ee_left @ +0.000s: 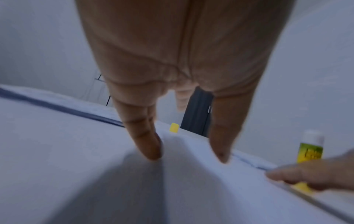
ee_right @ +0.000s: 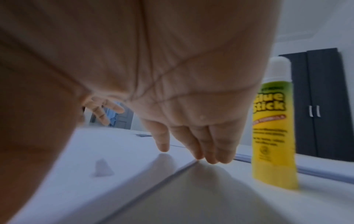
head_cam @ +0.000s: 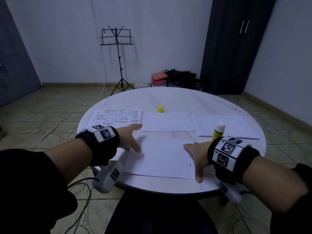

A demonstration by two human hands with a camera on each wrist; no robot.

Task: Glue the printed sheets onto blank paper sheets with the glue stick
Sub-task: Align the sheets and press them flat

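A white sheet (head_cam: 162, 157) lies blank side up near the front of the round white table (head_cam: 177, 98). My left hand (head_cam: 133, 141) presses its left edge with straight fingers (ee_left: 149, 145). My right hand (head_cam: 194, 154) lies flat over its right edge, fingers (ee_right: 206, 145) straight. The yellow-green glue stick (head_cam: 218, 131) stands uncapped just beyond my right wrist, also in the right wrist view (ee_right: 272, 128). Its yellow cap (head_cam: 160, 109) stands farther back. A printed stack (head_cam: 118, 118) lies at the back left. Another blank sheet (head_cam: 168, 122) lies in the middle and a blank stack (head_cam: 224, 125) at the right.
A small scrap of white (head_cam: 190, 165) sits on the near sheet by my right thumb. Beyond the table stand a black music stand (head_cam: 118, 56), a dark wardrobe (head_cam: 236, 48) and bags (head_cam: 177, 78) on the floor. Cables (head_cam: 81, 191) trail on the tiles at the left.
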